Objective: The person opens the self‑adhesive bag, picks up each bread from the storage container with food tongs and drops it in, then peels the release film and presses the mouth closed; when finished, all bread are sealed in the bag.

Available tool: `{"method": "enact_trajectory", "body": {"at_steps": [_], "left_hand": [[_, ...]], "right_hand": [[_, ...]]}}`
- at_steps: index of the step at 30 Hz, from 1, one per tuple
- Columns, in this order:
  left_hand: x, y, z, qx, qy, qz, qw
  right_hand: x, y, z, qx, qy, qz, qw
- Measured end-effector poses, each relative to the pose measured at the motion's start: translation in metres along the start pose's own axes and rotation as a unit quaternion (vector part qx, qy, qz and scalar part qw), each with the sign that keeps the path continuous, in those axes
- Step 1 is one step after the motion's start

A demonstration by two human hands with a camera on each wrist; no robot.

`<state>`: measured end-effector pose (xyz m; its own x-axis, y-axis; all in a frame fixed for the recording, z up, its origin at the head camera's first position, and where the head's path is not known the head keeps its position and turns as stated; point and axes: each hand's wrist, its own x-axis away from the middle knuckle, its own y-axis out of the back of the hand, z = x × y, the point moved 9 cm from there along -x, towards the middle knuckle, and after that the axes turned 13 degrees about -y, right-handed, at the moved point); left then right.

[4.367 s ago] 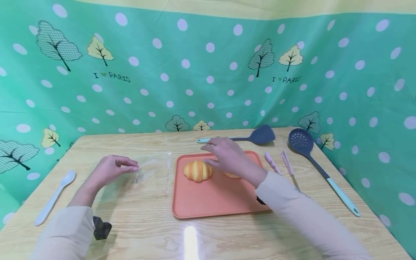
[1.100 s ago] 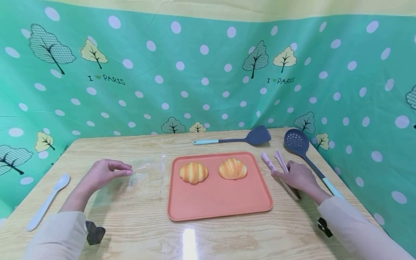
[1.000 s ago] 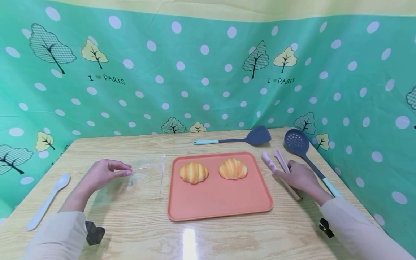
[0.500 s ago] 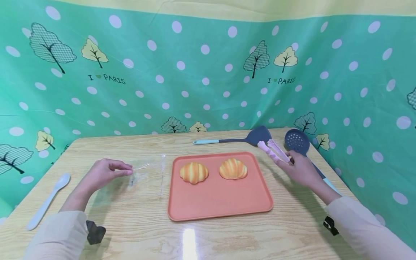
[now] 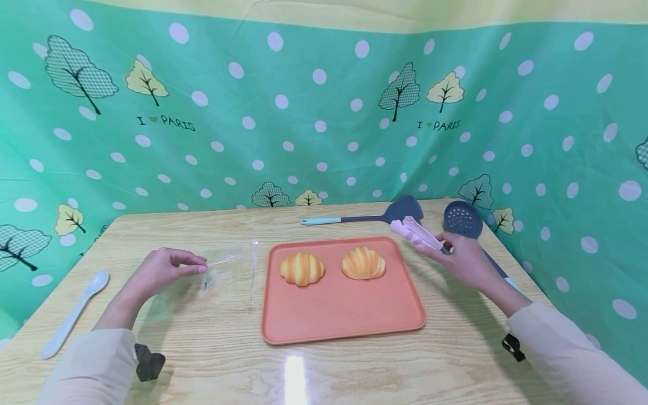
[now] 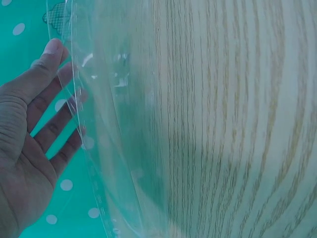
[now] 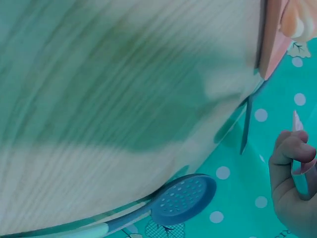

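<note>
My left hand pinches the edge of a clear plastic bag between thumb and fingers; the left wrist view shows the bag's film hanging by the fingertips. In my right hand is a pair of pink-tipped tongs, gripped around the metal arms and raised over the table, tips pointing left toward the tray's back right corner. Two croissants, a left one and a right one, lie side by side on the pink tray. Fingers cover part of the tongs in the right wrist view.
A dark turner with a mint handle lies behind the tray. To the right is a skimmer, its handle partly behind the right arm. A white spoon rests at the left table edge. Patterned cloth hangs behind.
The right hand has left the tray area, taken the tongs from the table, lifted them and swung their tips left, nearer together. The left hand stays at the bag.
</note>
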<state>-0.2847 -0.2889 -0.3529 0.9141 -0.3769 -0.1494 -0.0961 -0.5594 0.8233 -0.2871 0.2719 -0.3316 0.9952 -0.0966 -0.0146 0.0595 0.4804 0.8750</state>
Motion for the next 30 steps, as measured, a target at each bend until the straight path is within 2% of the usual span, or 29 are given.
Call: {"method": "enact_trajectory", "body": {"at_steps": [5, 9, 11, 17, 24, 30], "left_hand": [[-0.001, 0.0, 0.0, -0.001, 0.0, 0.002, 1.0], [-0.001, 0.0, -0.001, -0.002, 0.005, 0.005, 1.0], [-0.001, -0.001, -0.001, -0.002, 0.006, 0.006, 1.0], [-0.001, 0.0, -0.002, -0.002, 0.005, 0.005, 1.0], [-0.001, 0.002, -0.002, 0.0, 0.002, 0.001, 1.0], [-0.001, 0.002, -0.003, 0.004, 0.004, 0.002, 1.0]], "right_hand": [[0.003, 0.009, 0.018, 0.031, 0.065, -0.019, 0.9972], [0.009, 0.012, 0.036, 0.066, 0.123, -0.011, 0.9901], [0.012, 0.011, 0.046, 0.093, 0.154, -0.009, 0.9837], [0.019, 0.005, 0.068, 0.178, 0.233, -0.02, 0.9558], [0.017, -0.007, 0.082, 0.21, 0.285, -0.029, 0.9347], [0.013, -0.012, 0.09, 0.217, 0.292, -0.018, 0.9313]]}}
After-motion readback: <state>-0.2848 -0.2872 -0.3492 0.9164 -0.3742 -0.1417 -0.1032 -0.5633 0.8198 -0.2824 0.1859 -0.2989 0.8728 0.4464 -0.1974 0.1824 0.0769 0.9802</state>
